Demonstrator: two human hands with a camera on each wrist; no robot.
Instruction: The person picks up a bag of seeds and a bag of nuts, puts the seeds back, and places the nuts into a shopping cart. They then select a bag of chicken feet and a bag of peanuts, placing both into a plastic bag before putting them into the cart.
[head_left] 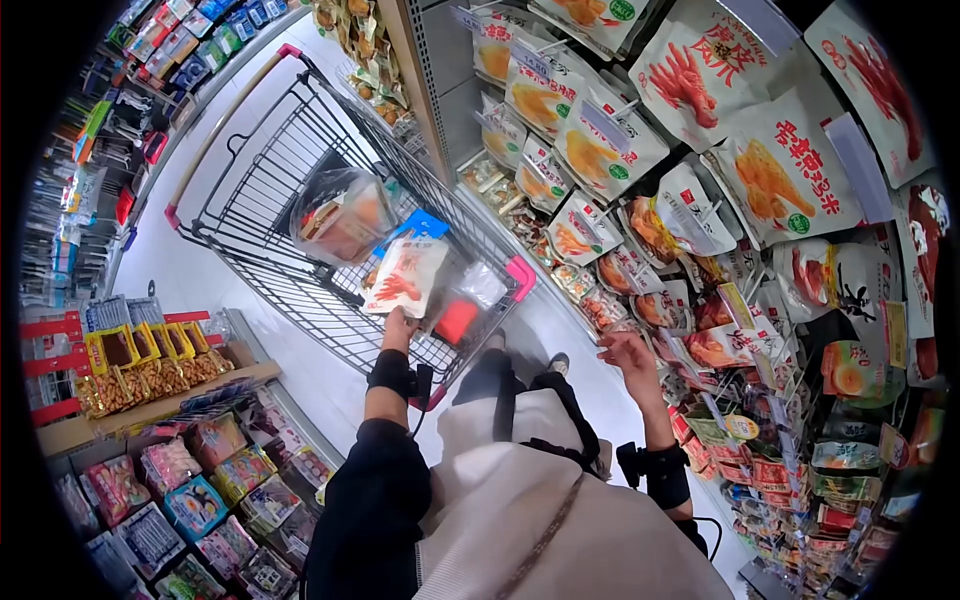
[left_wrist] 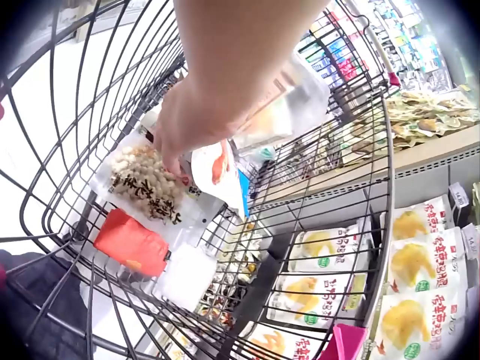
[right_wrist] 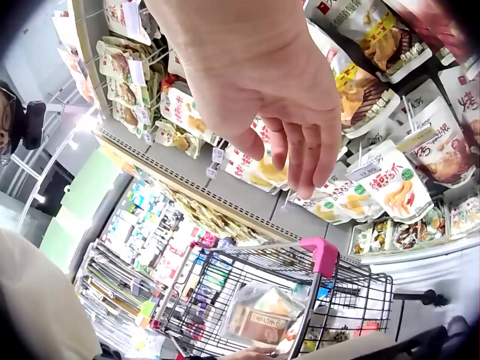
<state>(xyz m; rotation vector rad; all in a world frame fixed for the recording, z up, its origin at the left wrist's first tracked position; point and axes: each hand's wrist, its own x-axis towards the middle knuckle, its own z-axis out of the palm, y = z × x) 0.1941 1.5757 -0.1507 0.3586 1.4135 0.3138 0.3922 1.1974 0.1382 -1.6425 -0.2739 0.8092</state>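
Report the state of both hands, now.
Left hand: holding a white snack bag.
Right hand: open, fingers relaxed, holding nothing.

Price tags: a hanging tag (head_left: pixel 530 60) in the head view reads "14.80", as does a white tag (left_wrist: pixel 458 196) in the left wrist view, near yellow-pictured packets (left_wrist: pixel 406 262) with red Chinese characters. Large upper packet (head_left: pixel 690 85), red characters including "凤爪". Held white packet (head_left: pixel 408 275), red characters too small to read; clear bag (left_wrist: pixel 146 180), bold black characters, partly legible.
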